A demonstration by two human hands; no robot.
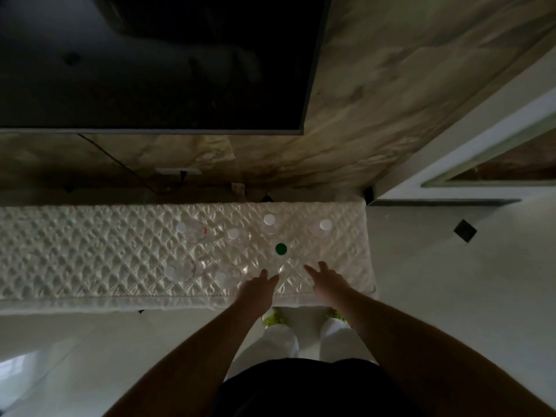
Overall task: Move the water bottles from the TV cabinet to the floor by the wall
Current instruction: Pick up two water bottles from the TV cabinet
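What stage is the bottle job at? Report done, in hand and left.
Done: nothing visible; no bottle stands on the floor in view.
In hand: the left hand and right hand reach, fingers open, either side of the green-capped bottle; no grip yet.
Left: all seven bottles on the quilted cabinet top, six of them white-capped, such as one at the rear right.

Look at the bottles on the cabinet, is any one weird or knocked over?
None has tipped; all stand upright on the quilted cover. One bottle stands out: its cap is green, the others' caps are white.
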